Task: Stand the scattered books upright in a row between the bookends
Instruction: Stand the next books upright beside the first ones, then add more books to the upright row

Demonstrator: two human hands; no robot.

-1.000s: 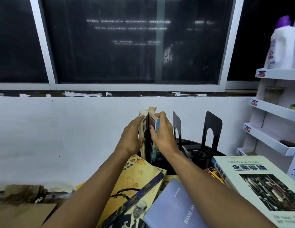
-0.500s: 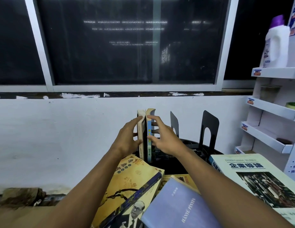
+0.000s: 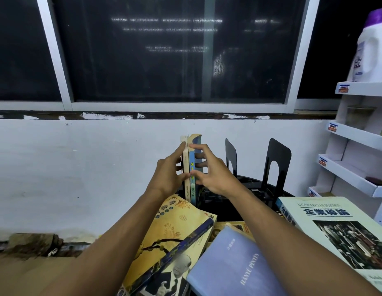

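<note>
Two books stand up: a cream book (image 3: pixel 185 165) and a blue book (image 3: pixel 192 163), side by side and touching. Two black bookends stand to their right. The left bookend (image 3: pixel 231 157) is near the blue book and the right bookend (image 3: pixel 278 161) is further off. Four books lie flat in front: a yellow book (image 3: pixel 175 229), a book with a man's picture (image 3: pixel 177 272) on top of it, a purple book (image 3: pixel 235 265) and a big pale book (image 3: pixel 343 229). Bits of more books peek out under them.

The standing pair is right between the two hands. The left hand (image 3: pixel 166 178) holds the cream book, with thumb and fingers pressed to its spine and left side. The right hand (image 3: pixel 213 178) holds the blue book — thumb on the spine, fingers spread wide on its right cover. Both arms reach forward over the flat books.
</note>
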